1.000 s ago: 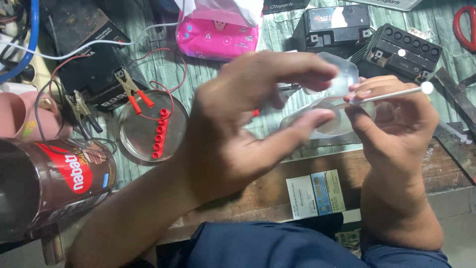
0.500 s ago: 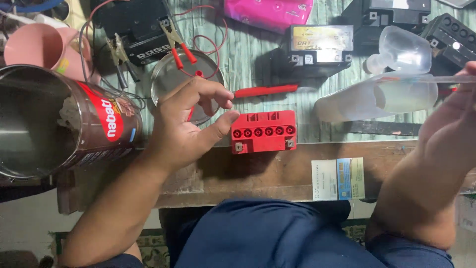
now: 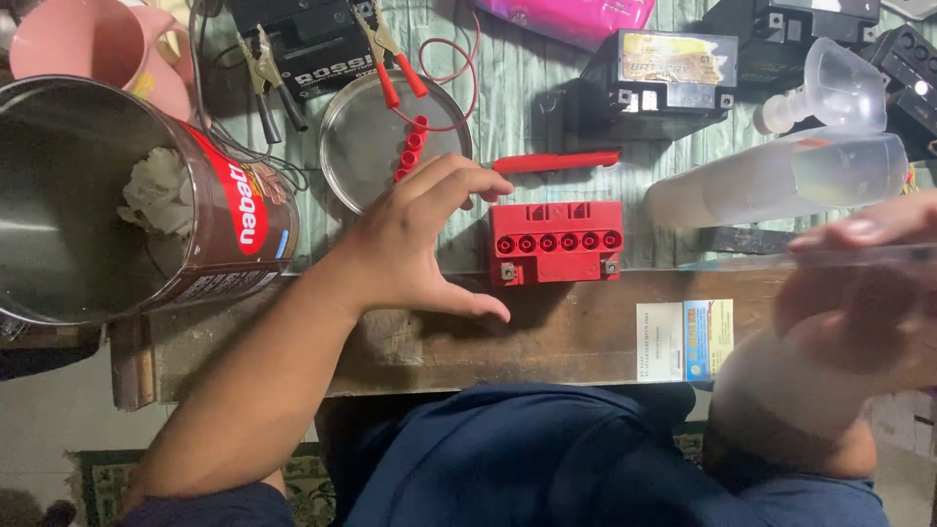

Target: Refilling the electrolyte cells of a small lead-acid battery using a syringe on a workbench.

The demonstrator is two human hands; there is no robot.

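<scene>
Red battery (image 3: 554, 242) on desk (image 3: 547, 332), six cell holes uncapped. Left hand (image 3: 415, 244) spread open at its 9 o'clock, empty. Right hand (image 3: 859, 293) pinching clear tube (image 3: 781, 262) at 3 o'clock. Filling seemingly not yet begun.

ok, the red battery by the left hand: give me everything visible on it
The small red rectangular plastic battery lies flat at the front edge of the green wooden bench, top face up. A row of six round open filler holes runs along its top, with a metal terminal at each front corner and moulded ribs behind. The left hand is spread just beside its left end, thumb and fingers open; contact cannot be told. A slim red plastic strip lies just behind it, apart.
</scene>
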